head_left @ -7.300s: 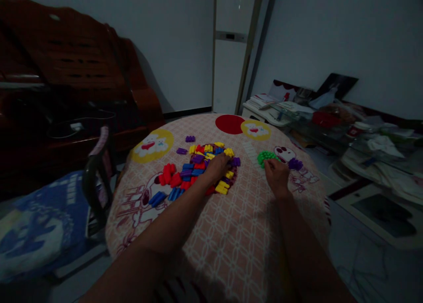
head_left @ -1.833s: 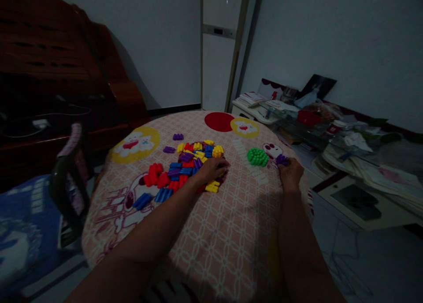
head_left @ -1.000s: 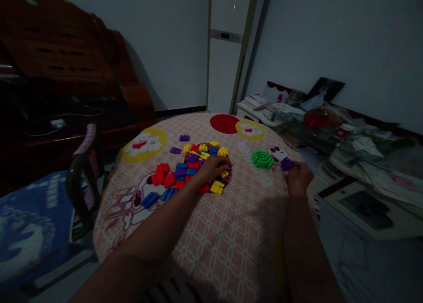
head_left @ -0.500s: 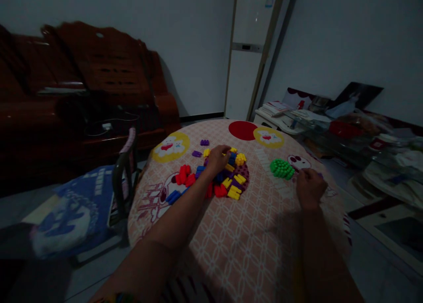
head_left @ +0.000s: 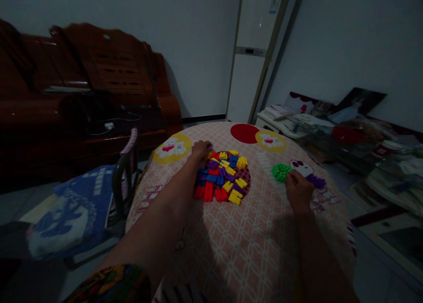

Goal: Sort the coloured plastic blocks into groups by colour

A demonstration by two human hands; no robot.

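My left hand (head_left: 200,150) reaches to the far left edge of a pile of plastic building blocks (head_left: 214,178) in red, blue, yellow and purple. Its fingers close around a purple block (head_left: 209,145), mostly covered by the hand. My right hand (head_left: 299,189) is over the table's right side, fingers pinched together at the right edge of a green block cluster (head_left: 280,172). What lies between those fingertips is hidden. Just beyond the right hand sits a purple block cluster (head_left: 316,181). A yellow block cluster (head_left: 242,162) rests at the pile's right edge.
A patterned cloth covers the round table (head_left: 231,241). At the left stands a chair (head_left: 124,175) with a blue cloth (head_left: 82,206). Behind are a wooden sofa (head_left: 109,73) and a tall white cabinet-like unit (head_left: 246,82). A cluttered glass table (head_left: 350,140) stands at right.
My left hand has moved left and away from me, from the pile's middle to its far left edge. My right hand has shifted left to the green cluster, uncovering the purple cluster.
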